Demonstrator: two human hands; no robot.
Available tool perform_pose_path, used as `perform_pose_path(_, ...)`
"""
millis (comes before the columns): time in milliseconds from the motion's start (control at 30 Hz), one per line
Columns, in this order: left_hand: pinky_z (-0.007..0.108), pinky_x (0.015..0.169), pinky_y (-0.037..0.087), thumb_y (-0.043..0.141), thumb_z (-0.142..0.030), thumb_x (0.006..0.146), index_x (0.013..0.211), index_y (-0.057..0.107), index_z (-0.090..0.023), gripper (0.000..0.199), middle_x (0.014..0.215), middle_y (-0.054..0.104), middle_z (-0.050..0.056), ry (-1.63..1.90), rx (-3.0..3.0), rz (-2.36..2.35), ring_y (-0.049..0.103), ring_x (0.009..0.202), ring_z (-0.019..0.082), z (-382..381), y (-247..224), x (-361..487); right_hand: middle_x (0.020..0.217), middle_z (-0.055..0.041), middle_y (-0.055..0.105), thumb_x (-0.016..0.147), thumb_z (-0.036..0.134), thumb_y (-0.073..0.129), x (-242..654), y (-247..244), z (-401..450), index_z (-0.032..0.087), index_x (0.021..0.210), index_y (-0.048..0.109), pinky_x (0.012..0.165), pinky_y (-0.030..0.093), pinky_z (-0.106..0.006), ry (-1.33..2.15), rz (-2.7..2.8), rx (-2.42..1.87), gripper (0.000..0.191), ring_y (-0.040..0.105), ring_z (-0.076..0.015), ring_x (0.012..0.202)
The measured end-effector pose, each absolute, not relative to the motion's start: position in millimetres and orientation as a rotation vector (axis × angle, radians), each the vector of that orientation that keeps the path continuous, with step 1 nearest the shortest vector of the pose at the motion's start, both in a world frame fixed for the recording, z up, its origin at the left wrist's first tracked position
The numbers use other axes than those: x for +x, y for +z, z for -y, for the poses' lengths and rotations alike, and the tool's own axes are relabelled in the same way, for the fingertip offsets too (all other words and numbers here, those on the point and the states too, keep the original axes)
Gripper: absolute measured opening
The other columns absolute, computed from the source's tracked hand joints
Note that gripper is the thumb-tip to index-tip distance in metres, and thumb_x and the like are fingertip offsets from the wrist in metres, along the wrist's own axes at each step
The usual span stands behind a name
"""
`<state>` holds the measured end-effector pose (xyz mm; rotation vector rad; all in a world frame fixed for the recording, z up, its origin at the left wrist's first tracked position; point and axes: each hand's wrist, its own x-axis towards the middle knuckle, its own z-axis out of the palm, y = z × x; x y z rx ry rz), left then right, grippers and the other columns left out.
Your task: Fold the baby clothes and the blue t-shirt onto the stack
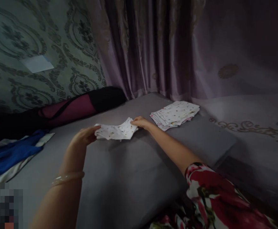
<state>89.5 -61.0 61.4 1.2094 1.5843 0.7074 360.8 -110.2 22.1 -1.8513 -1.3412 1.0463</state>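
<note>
Between my two hands a small white patterned cloth (116,132) is held up, sagging a little in the middle, just above the grey bed surface (120,168). My left hand (87,135) pinches its left end, and a pale bangle sits on that wrist. At the opposite end, the fingers of my right hand (141,122) are closed on the cloth's corner. Beyond my right hand lies a stack of folded white cloths (177,114) with small printed figures, its edges slightly uneven.
A long black and maroon bag (77,105) lies along the patterned wall. Blue and whitish garments (17,154) spread at the left. Purple curtains (148,57) hang behind the bed, reaching its back edge. The bed's right edge drops off near the pale curtain hem (248,117).
</note>
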Motion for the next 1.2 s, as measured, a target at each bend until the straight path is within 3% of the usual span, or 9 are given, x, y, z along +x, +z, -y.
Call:
perform_pose_path(100, 0.028, 0.062, 0.055, 0.056, -0.018, 0.081, 0.073, 0.061, -0.016, 0.01, 0.076, 0.071, 0.009, 0.639, 1.059, -1.399, 0.068, 0.073, 0.02, 66, 77, 131, 0.07, -0.0011, 0.066, 0.088, 0.027, 0.06, 400, 40, 125, 0.013, 0.09, 0.065, 0.049, 0.039, -0.015, 1.015, 1.248, -1.834, 0.015, 0.054, -0.0064, 0.052)
perform_pose_path(367, 0.03, 0.069, 0.053, 0.061, -0.013, 0.079, 0.086, 0.062, -0.013, 0.008, 0.076, 0.068, 0.008, 0.65, 0.964, -1.112, 0.065, 0.073, 0.017, 88, 96, 254, 0.071, -0.0041, 0.068, 0.083, 0.012, 0.062, 532, 93, 170, 0.013, 0.08, 0.066, 0.06, 0.049, -0.019, 1.042, 0.876, -1.817, 0.005, 0.061, -0.0106, 0.064)
perform_pose_path(500, 0.025, 0.065, 0.049, 0.062, -0.014, 0.077, 0.084, 0.06, -0.015, 0.007, 0.074, 0.064, 0.005, 0.599, 1.007, -1.017, 0.061, 0.065, 0.012, 93, 91, 310, 0.069, -0.0033, 0.066, 0.078, 0.005, 0.064, 585, 111, 187, 0.014, 0.074, 0.066, 0.063, 0.051, -0.023, 0.799, 0.705, -1.905, 0.01, 0.062, -0.0122, 0.064)
perform_pose_path(600, 0.021, 0.062, 0.047, 0.062, -0.014, 0.077, 0.079, 0.059, -0.015, 0.004, 0.071, 0.06, 0.002, 0.576, 0.992, -0.948, 0.056, 0.059, 0.008, 98, 86, 348, 0.065, -0.0017, 0.063, 0.078, 0.004, 0.063, 614, 118, 196, 0.013, 0.081, 0.068, 0.059, 0.049, -0.024, 0.606, 0.688, -1.974, 0.01, 0.058, -0.0111, 0.058)
perform_pose_path(767, 0.019, 0.055, 0.044, 0.066, -0.018, 0.078, 0.084, 0.06, -0.015, 0.009, 0.069, 0.058, 0.001, 0.513, 0.998, -0.933, 0.054, 0.054, 0.007, 111, 76, 397, 0.069, -0.0023, 0.063, 0.082, 0.01, 0.062, 644, 120, 202, 0.011, 0.095, 0.068, 0.057, 0.045, -0.021, 0.397, 0.784, -2.157, 0.015, 0.055, -0.0098, 0.056)
perform_pose_path(1000, 0.017, 0.044, 0.037, 0.071, -0.012, 0.074, 0.107, 0.058, -0.016, 0.036, 0.067, 0.062, -0.001, 0.549, 0.941, -0.949, 0.056, 0.048, 0.007, 120, 53, 429, 0.091, -0.0106, 0.068, 0.087, 0.017, 0.055, 675, 103, 195, 0.005, 0.107, 0.067, 0.062, 0.037, -0.019, 0.188, 0.865, -2.243, 0.027, 0.05, -0.0066, 0.063)
perform_pose_path(1200, 0.016, 0.041, 0.032, 0.074, -0.016, 0.073, 0.097, 0.063, -0.016, 0.027, 0.06, 0.061, -0.003, 0.629, 0.997, -0.956, 0.055, 0.044, 0.006, 120, 31, 440, 0.096, -0.0142, 0.068, 0.086, 0.02, 0.055, 693, 86, 188, 0.004, 0.11, 0.066, 0.061, 0.033, -0.022, 0.091, 0.889, -2.304, 0.031, 0.046, -0.0062, 0.064)
